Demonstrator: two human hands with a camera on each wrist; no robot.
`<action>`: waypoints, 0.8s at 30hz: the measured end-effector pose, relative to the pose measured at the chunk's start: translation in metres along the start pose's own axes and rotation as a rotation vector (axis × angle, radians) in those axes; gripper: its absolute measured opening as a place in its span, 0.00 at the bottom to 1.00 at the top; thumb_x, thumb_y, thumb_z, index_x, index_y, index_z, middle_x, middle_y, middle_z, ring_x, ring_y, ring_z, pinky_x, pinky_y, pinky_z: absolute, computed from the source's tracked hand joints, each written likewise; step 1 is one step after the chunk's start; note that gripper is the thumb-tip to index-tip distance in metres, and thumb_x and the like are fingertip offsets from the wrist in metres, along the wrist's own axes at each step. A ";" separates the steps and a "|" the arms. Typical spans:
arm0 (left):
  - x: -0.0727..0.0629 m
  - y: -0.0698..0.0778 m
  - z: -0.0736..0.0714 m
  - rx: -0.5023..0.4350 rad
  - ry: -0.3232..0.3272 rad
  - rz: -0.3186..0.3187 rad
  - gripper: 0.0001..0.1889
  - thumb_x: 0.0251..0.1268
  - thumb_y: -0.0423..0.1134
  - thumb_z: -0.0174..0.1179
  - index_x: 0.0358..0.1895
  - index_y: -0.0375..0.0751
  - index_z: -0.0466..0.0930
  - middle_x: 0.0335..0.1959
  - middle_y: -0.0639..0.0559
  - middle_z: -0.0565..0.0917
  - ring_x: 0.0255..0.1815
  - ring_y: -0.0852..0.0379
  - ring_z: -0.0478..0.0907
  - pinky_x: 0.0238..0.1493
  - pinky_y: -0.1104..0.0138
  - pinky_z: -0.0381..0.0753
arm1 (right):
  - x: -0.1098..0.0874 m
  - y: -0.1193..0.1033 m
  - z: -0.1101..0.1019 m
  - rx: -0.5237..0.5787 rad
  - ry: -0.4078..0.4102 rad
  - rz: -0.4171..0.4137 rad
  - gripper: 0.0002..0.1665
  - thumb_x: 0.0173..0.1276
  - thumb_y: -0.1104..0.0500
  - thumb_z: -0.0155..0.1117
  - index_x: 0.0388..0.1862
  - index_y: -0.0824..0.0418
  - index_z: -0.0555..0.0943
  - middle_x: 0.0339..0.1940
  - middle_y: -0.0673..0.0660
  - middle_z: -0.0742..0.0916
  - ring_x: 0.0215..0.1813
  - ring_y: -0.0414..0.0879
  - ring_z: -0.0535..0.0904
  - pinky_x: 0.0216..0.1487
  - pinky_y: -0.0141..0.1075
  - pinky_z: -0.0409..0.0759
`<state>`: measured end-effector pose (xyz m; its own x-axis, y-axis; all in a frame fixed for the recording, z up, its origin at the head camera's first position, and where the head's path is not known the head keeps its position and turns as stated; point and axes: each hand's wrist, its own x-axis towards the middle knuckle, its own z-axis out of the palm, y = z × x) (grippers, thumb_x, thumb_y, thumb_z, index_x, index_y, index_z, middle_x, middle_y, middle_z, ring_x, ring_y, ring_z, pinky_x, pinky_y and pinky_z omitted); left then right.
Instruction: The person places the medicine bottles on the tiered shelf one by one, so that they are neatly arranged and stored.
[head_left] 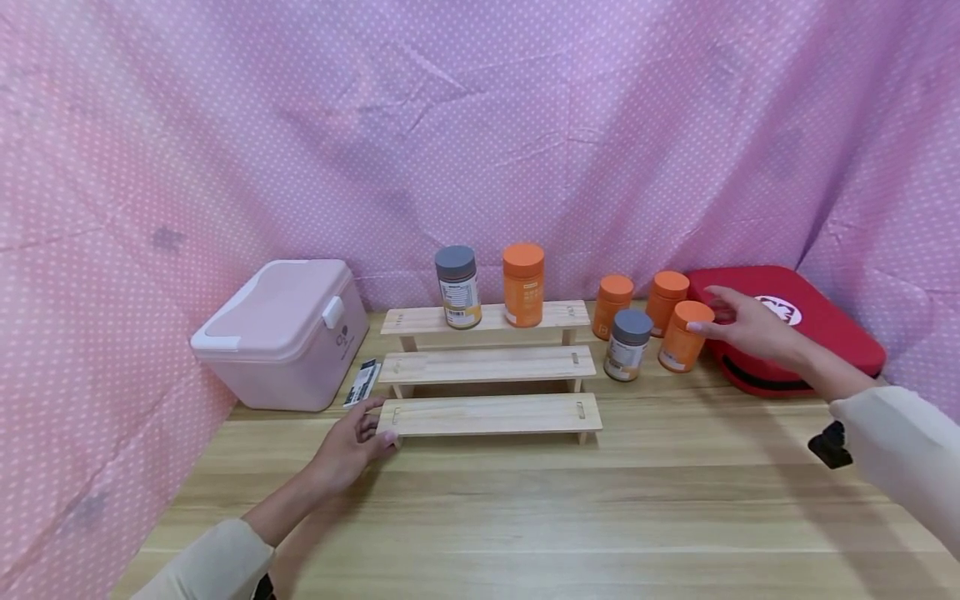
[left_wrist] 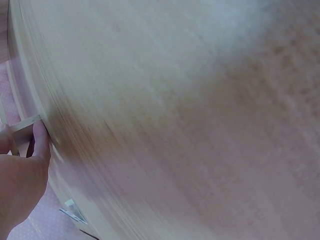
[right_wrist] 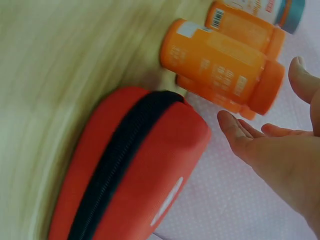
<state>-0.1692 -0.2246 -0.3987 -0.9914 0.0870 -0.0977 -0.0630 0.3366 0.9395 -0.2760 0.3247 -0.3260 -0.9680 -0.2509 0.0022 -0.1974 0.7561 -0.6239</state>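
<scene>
Wooden rack (head_left: 491, 415) is pinched by left hand (head_left: 347, 452) at its near end. Right hand (head_left: 753, 327) is held spread beside orange bottle (head_left: 681, 346).

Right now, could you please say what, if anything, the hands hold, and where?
Left hand: the wooden riser's bottom step, by its left end. Right hand: nothing.

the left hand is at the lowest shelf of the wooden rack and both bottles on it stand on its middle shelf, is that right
Not the middle shelf: the head view shows the grey-lidded cylindrical bottle and the orange cylindrical bottle on the top shelf of the three-tier pale wooden rack. The left hand is at its lowest shelf.
</scene>
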 end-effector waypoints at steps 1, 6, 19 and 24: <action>0.000 0.000 0.000 -0.002 -0.001 -0.001 0.31 0.66 0.20 0.53 0.70 0.29 0.53 0.53 0.29 0.77 0.49 0.47 0.78 0.48 0.65 0.85 | 0.001 0.001 0.002 -0.004 0.000 -0.003 0.52 0.70 0.46 0.61 0.73 0.77 0.46 0.66 0.79 0.64 0.65 0.73 0.62 0.65 0.67 0.64; 0.000 0.000 0.001 0.010 0.005 -0.009 0.31 0.66 0.21 0.53 0.70 0.29 0.54 0.53 0.30 0.77 0.49 0.48 0.78 0.48 0.65 0.85 | 0.004 0.002 0.009 -0.019 0.015 -0.014 0.48 0.70 0.47 0.60 0.72 0.78 0.51 0.66 0.79 0.65 0.64 0.72 0.63 0.65 0.66 0.63; 0.000 0.002 -0.001 -0.001 -0.004 -0.002 0.31 0.66 0.21 0.53 0.71 0.29 0.53 0.52 0.30 0.77 0.49 0.47 0.78 0.47 0.65 0.86 | 0.004 0.001 0.012 -0.025 0.040 -0.038 0.41 0.72 0.47 0.57 0.68 0.75 0.58 0.61 0.74 0.71 0.60 0.67 0.66 0.65 0.65 0.64; 0.000 0.001 -0.001 0.003 -0.001 0.000 0.31 0.66 0.20 0.53 0.71 0.29 0.53 0.51 0.31 0.78 0.48 0.48 0.78 0.48 0.65 0.85 | 0.004 0.004 0.014 -0.014 0.048 -0.049 0.38 0.72 0.49 0.58 0.67 0.76 0.59 0.59 0.74 0.72 0.58 0.66 0.68 0.64 0.64 0.66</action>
<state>-0.1695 -0.2251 -0.3972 -0.9913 0.0880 -0.0977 -0.0624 0.3392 0.9386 -0.2783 0.3181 -0.3398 -0.9633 -0.2592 0.0705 -0.2470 0.7517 -0.6115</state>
